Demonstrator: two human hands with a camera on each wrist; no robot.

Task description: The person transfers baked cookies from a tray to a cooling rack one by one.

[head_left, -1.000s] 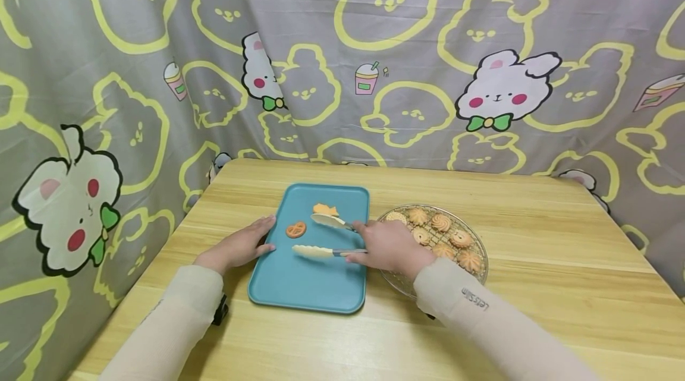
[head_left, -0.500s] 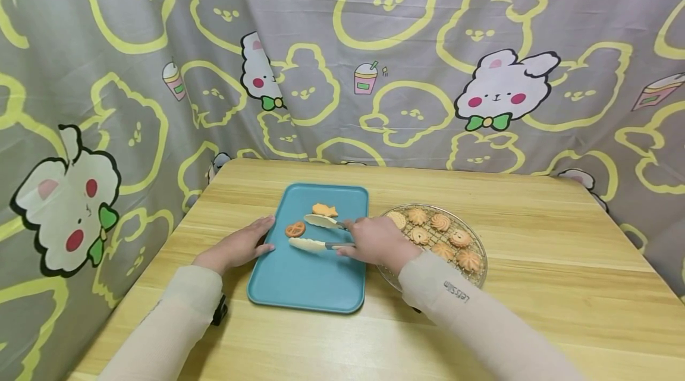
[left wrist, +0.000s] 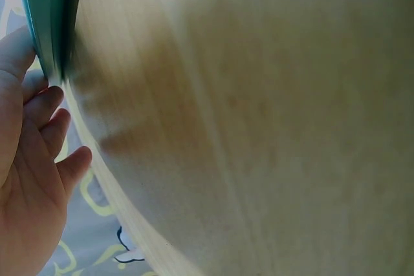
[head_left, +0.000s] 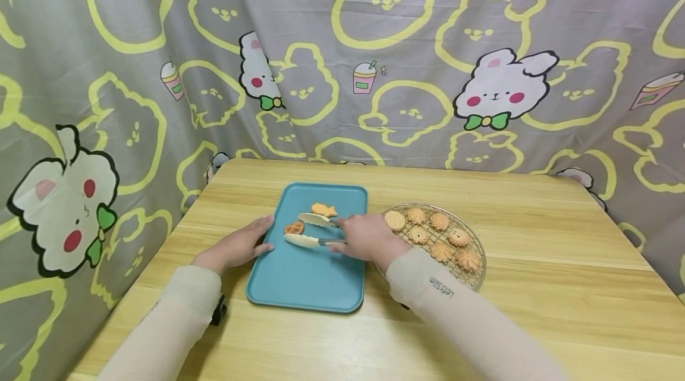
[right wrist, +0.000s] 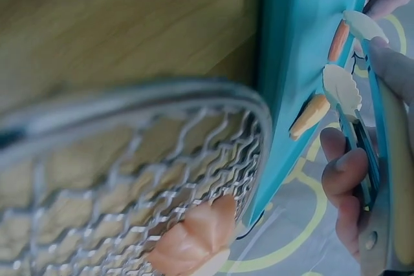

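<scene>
My right hand grips a pair of tongs with pale scalloped tips, spread apart above the blue tray. A brown pretzel-shaped cookie lies on the tray at the tips, partly covered by the lower one in the head view. Just beyond the upper tip is a fish-shaped cookie. In the right wrist view, the thumb and curled fingers surround the tongs' handles. My left hand rests against the tray's left edge, thumb at the rim and fingers loosely extended in the left wrist view.
To the tray's right stands a round wire rack bearing several cookies, its near-left part hidden by the right arm. Both stand on a wooden table. A patterned grey curtain hangs behind and at the left.
The right hand and tongs have moved left across the tray, bringing the tips to the pretzel-shaped cookie. The tips have drawn somewhat closer together. The left hand has stayed at the tray's edge.
</scene>
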